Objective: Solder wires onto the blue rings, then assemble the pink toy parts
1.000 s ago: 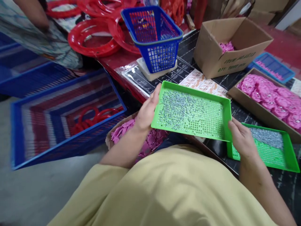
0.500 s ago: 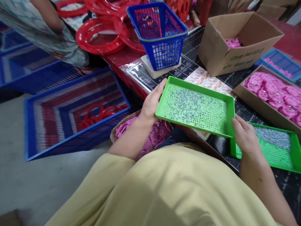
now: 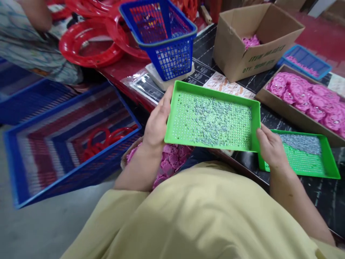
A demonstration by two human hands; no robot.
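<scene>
"Starting with the step in hand: what is under way?"

"By judgement, a handling step. The left hand (image 3: 156,126) and right hand (image 3: 270,147) jointly support a perforated green tray (image 3: 255,124). Small metallic pieces (image 3: 211,124) lie loose across its floor, thinly near the left hand and more densely toward the middle."

"State of each hand?"

"The left hand grips the tray's left end. The right hand clasps the near corner of the opposite end. Finger placement beneath the tray is hidden; its extent cannot be told."

"Tray position relative to the hands?"

"Directly between them, touching both. The second green tray (image 3: 302,162) rests on the worktop (image 3: 248,158), just behind and to the right of the right hand, which partly covers it. Pink pieces (image 3: 174,160) lie below the left hand, beside its wrist. A blue basket (image 3: 190,48) stands beyond the left hand, apart from it."

"What does the next move call for?"

"As a judgement: firm support at both ends and a controlled slope, since loose pieces may slide over the low walls. Allow clearance between the right hand and the second green tray."
</scene>
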